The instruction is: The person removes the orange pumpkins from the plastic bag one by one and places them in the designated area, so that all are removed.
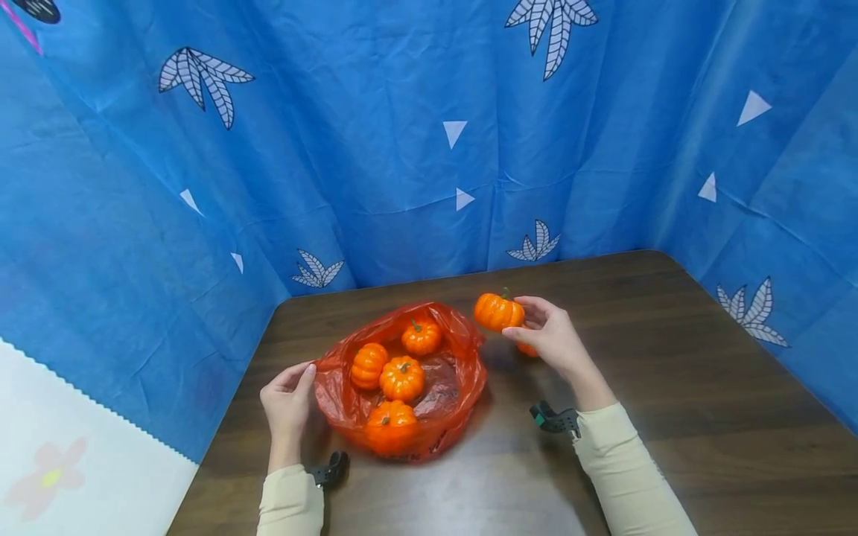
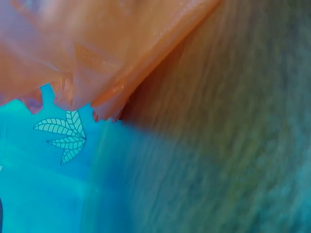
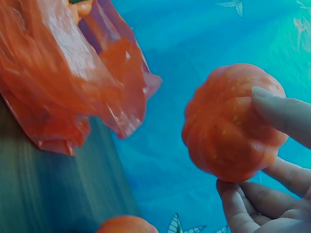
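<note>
My left hand (image 1: 290, 402) pinches the left rim of a red plastic bag (image 1: 472, 383) that stands wide open on the table. Inside the bag lie several small orange pumpkins (image 1: 402, 380). To the right of the bag, my right hand (image 1: 553, 335) holds another small pumpkin (image 1: 499, 313) above the tabletop, thumb on one side and fingers on the other. The right wrist view shows this pumpkin (image 3: 228, 126) in the grip, apart from the bag (image 3: 112, 87). One more pumpkin (image 1: 528, 348) sits on the table, partly hidden behind the right hand. The left wrist view catches only bag plastic (image 2: 97, 43).
The dark wooden table (image 1: 670, 372) extends to the right and front. Blue patterned curtains (image 1: 402, 149) hang along its back and sides. A whitish cloth (image 1: 87, 447) with a flower print is at the lower left. Both wrists wear dark straps (image 1: 556, 418).
</note>
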Demonstrator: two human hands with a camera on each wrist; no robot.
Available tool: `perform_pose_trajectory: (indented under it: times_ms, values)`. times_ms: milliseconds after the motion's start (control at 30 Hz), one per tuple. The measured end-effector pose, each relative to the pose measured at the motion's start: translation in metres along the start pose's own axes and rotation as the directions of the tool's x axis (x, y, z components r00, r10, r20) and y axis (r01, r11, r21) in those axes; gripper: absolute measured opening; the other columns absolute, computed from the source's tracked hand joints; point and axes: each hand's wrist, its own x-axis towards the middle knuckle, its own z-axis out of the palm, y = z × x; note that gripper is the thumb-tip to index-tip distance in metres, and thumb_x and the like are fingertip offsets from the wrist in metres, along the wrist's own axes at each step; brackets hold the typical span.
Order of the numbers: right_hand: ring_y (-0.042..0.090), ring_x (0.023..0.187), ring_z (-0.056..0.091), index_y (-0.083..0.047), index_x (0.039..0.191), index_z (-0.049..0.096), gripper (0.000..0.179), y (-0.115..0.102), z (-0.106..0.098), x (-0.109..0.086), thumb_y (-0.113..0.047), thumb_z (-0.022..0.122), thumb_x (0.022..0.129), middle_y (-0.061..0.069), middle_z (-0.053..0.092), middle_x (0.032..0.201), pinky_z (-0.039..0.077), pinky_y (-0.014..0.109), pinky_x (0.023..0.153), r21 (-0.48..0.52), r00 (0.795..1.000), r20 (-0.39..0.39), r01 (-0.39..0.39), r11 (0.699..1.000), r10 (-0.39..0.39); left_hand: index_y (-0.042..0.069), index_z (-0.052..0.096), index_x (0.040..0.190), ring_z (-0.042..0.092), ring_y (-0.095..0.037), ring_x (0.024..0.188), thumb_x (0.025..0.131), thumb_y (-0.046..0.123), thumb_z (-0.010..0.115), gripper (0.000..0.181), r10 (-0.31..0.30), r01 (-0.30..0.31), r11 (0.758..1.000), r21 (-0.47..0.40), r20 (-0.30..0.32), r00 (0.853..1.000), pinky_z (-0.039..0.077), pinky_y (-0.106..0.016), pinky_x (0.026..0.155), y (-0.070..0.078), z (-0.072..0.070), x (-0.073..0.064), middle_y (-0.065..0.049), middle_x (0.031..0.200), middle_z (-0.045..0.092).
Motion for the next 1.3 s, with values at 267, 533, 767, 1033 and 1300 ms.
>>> perform_pose_trajectory:
  times_ms: [267,533,767,1033,1300]
  values:
    - [0.040,0.138,0.047,-0.009,0.148,0.042,0.070,0.003,-0.017,0.000,-0.024,0.077,0.089,0.018,0.043,0.155,0.041,0.051,0.113,-0.012,0.999,-0.029,-0.024,1.000,0.023,-0.010,0.072,0.105,0.070,-0.002,0.074,0.092,0.016,0.073,0.030,-0.006,0.006,1.000,0.005,0.004,1.000,0.058,-0.016,0.069,0.000,-0.002,-0.002,0.019,0.082,0.074]
    - [0.040,0.140,0.046,-0.009,0.148,0.040,0.073,0.004,-0.026,-0.002,-0.026,0.078,0.088,0.017,0.041,0.156,0.042,0.050,0.111,-0.017,0.999,-0.036,-0.011,1.000,0.011,-0.008,0.073,0.105,0.071,-0.003,0.074,0.092,0.018,0.073,0.029,-0.008,0.007,1.000,0.023,0.005,1.000,0.058,-0.017,0.068,-0.001,-0.004,-0.003,0.018,0.083,0.074]
    - [0.042,0.139,0.045,-0.005,0.145,0.039,0.067,0.004,-0.032,-0.001,-0.017,0.075,0.090,0.022,0.042,0.154,0.038,0.053,0.114,0.017,1.000,-0.025,0.019,1.000,-0.018,-0.015,0.071,0.101,0.067,0.001,0.067,0.090,0.006,0.073,0.023,0.055,-0.054,0.998,0.013,-0.009,0.998,0.056,-0.014,0.063,0.000,-0.003,-0.002,0.021,0.077,0.073]
    - [0.044,0.141,0.042,-0.002,0.146,0.031,0.068,0.006,-0.038,-0.003,-0.007,0.071,0.091,0.023,0.038,0.157,0.039,0.053,0.112,0.022,1.000,-0.015,0.011,1.000,-0.011,-0.011,0.073,0.102,0.067,0.002,0.069,0.090,0.007,0.073,0.022,0.069,-0.070,0.997,0.039,0.018,0.997,0.056,-0.013,0.064,0.003,-0.004,-0.004,0.024,0.079,0.072]
    - [0.045,0.139,0.043,-0.002,0.143,0.030,0.068,0.010,-0.045,-0.004,-0.010,0.073,0.091,0.024,0.038,0.155,0.041,0.053,0.110,-0.001,0.999,-0.038,0.008,1.000,-0.008,-0.009,0.074,0.102,0.067,0.001,0.070,0.091,0.011,0.073,0.023,0.075,-0.077,0.995,0.067,0.034,0.997,0.056,-0.014,0.065,0.003,-0.004,-0.006,0.025,0.080,0.072]
